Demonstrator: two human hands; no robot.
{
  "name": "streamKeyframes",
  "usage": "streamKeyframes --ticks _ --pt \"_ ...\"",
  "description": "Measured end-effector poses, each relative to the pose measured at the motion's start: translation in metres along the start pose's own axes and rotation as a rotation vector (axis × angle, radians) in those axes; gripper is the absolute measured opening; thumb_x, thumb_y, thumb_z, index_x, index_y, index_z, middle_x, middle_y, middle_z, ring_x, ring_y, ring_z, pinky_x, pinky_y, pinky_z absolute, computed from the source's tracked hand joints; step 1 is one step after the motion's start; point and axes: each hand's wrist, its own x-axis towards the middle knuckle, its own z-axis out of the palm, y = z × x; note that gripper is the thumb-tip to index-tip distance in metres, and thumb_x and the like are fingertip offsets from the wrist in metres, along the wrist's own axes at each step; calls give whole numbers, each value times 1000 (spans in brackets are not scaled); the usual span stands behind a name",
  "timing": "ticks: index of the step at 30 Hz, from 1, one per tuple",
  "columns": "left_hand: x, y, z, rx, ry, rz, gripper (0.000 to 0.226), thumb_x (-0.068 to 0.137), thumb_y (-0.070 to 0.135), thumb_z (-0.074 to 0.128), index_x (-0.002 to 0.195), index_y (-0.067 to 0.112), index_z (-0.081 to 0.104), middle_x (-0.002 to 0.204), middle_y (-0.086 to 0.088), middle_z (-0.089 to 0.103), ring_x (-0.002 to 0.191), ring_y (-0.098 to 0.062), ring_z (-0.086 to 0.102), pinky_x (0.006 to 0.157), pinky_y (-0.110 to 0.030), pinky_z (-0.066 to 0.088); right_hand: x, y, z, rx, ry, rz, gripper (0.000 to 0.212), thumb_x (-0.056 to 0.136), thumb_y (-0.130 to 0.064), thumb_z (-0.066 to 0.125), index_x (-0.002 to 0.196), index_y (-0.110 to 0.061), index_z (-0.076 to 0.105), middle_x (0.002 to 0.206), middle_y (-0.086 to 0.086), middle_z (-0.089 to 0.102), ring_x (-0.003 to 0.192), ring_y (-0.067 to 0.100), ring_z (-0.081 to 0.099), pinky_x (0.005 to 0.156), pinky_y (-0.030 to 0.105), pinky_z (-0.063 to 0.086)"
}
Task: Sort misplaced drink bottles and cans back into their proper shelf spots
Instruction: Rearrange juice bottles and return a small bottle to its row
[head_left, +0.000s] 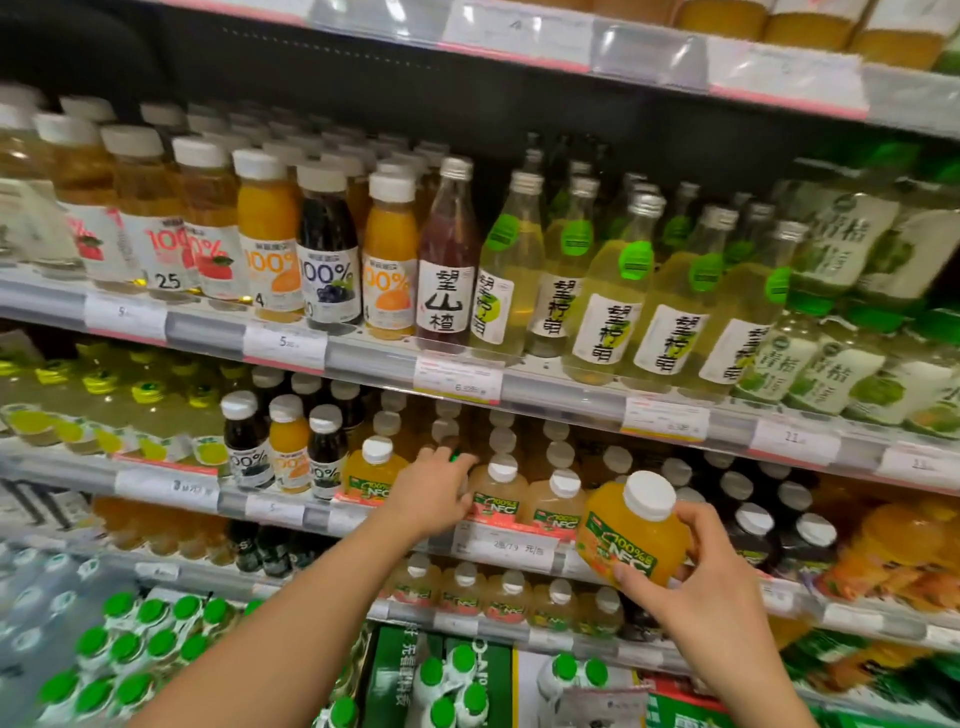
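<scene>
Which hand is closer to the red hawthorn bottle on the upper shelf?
Left. The left hand reaches into the shelf directly below the hawthorn bottle. The right hand is lower and further right, holding an orange NFC bottle.

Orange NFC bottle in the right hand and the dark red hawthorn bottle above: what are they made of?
Orange NFC bottle: likely glossy plastic, with a white screw cap. Hawthorn bottle: probably clear glass, judging by its slim neck and silver metal-looking cap; blur leaves it open.

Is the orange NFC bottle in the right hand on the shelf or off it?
Off it. The right hand holds the orange bottle tilted in front of the shelf edge, its base resting on nothing.
</scene>
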Motion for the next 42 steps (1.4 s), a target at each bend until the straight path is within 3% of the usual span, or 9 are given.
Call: streamKeyframes --ticks 3,13,18,23,26,30,33,37,42 --pt "-3 -1 5 -1 26 13 58 96 38 54 150 29 34 137 -9 47 130 -31 40 91 -42 51 4 -3 7 -1 -21 7 62 69 -26 95 104 -43 48 101 -16 69 89 2 66 70 19 48" --pt "-6 -8 1 -49 131 -4 63 91 22 63 149 24 39 138 -5 52 128 -27 46 95 -37 49 5 1 16 10 -57 3 63 72 -30 94 106 -48 44 101 -22 66 85 -4 66 73 23 50" --pt "-18 -21 -5 -169 248 1 39 92 29 67 128 30 53 119 2 58 110 -22 57 81 -35 51 11 8 20 18 -58 12 59 73 -28 93 106 -42 47 100 -19 67 88 1 67 79 31 57" --pt "-56 -38 -33 -286 455 16 31 90 36 71 117 30 57 110 11 56 96 -8 52 75 -28 42 31 -4 41 12 -94 -31 63 71 -27 93 113 -35 47 104 -17 66 91 3 66 68 17 48" --pt "-86 -51 -46 -299 482 15 33 89 35 73 117 29 58 110 11 57 97 -11 55 76 -31 44 50 -20 68 -23 -118 -102 66 69 -31 93 114 -36 45 110 -12 64 97 11 65 75 28 53" --pt "-123 -72 -50 -308 450 -26 35 89 41 71 119 35 55 112 12 58 99 -14 58 78 -37 50 76 -47 111 -112 -197 -179 65 69 -33 92 116 -32 47 117 -7 60 106 17 59 89 41 54" --pt "-144 -83 -50 -284 440 -37 35 88 43 70 118 36 54 114 15 57 100 -13 60 73 -35 50 95 -60 145 -268 -254 -243 67 70 -41 89 122 -27 49 120 -1 61 110 23 60 92 41 53" --pt "-170 -96 -46 -304 465 -60 34 87 42 73 116 38 56 129 13 59 111 -15 61 79 -35 52 109 -69 176 -493 -306 -318 70 76 -51 83 129 -21 50 117 4 67 109 28 65 89 42 55" --pt "-193 -111 -32 -319 447 -111 38 88 48 70 120 39 54 119 20 58 108 -8 59 81 -31 51 117 -76 197 -593 -272 -327 57 79 -55 81 117 -21 56 107 3 71 100 29 69 84 43 58"
